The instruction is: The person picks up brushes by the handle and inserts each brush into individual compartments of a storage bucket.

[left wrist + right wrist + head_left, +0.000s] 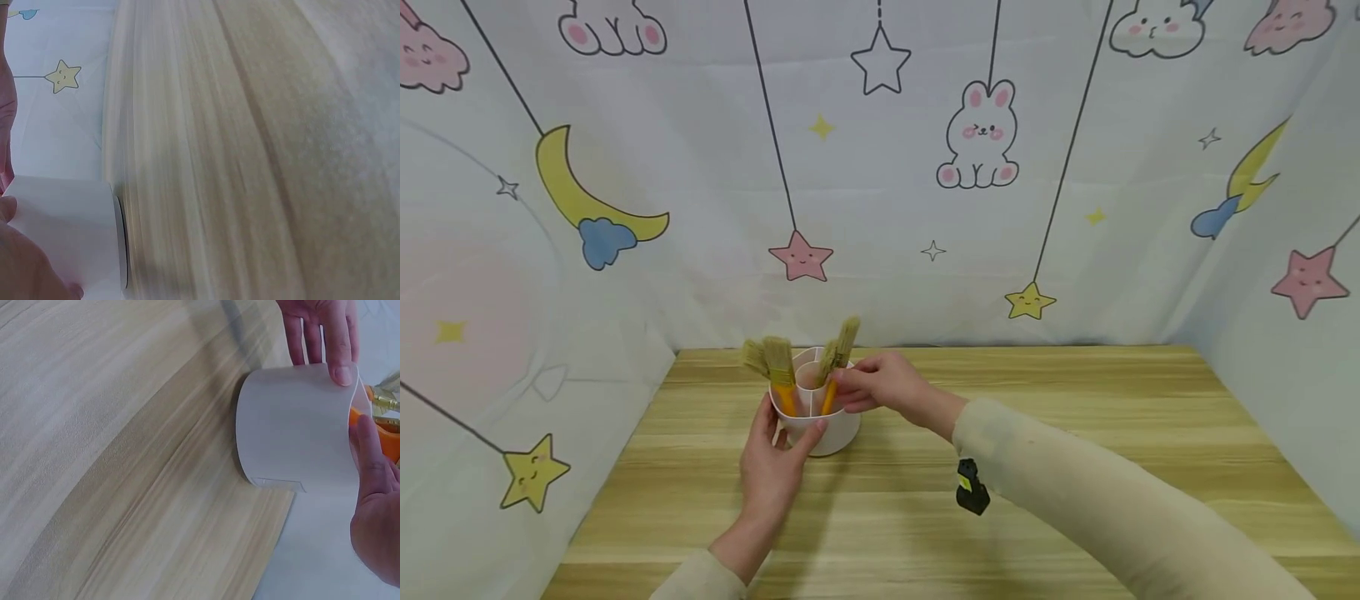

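A white divided holder [837,439] with a round middle compartment stands upright on the table. My left hand [771,471] holds it at the front left, thumb against the front wall and fingers on the left side. Paintbrushes [781,364] with pale bristles and orange handles lean in its left section, bristles up. At the right section my right hand [891,389] pinches a paintbrush [847,337] near its metal band, its handle inside the holder. Another brush head [827,358] shows just beside it. In the right wrist view an orange handle [389,442] shows behind the right thumb.
The holder is near the back left of a wood-grain table [1037,517]. Behind it and on both sides hangs a white cloth [895,292] printed with stars, moons and rabbits. A small black tag [973,487] hangs below the right sleeve.
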Action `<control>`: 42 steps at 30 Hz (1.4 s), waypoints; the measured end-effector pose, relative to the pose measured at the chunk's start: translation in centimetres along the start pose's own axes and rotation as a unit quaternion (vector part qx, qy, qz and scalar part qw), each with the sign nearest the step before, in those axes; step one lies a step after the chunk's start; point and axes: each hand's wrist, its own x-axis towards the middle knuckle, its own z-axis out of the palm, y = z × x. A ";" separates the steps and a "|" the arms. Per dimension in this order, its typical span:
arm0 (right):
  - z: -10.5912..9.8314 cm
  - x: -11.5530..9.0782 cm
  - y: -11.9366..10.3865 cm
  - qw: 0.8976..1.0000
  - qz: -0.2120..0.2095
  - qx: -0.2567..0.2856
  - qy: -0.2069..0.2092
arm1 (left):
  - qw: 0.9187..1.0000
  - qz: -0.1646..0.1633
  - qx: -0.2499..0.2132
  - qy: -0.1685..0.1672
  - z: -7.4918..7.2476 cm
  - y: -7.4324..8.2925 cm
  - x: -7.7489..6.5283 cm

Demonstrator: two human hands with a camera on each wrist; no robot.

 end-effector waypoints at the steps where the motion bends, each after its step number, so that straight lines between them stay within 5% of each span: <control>1: -0.1 0.0 0.0 1.000 0.001 0.000 -0.002 | 1.000 0.001 0.000 0.001 0.0 0.0 0.0; 31: -2.1 -0.8 -0.5 1.000 0.008 -0.021 -0.018 | 1.000 0.004 0.005 -0.002 0.2 -0.1 0.2; 42: -4.2 -2.3 -1.5 0.998 0.017 -0.053 -0.021 | 0.998 -0.032 0.039 -0.042 -0.9 0.4 0.1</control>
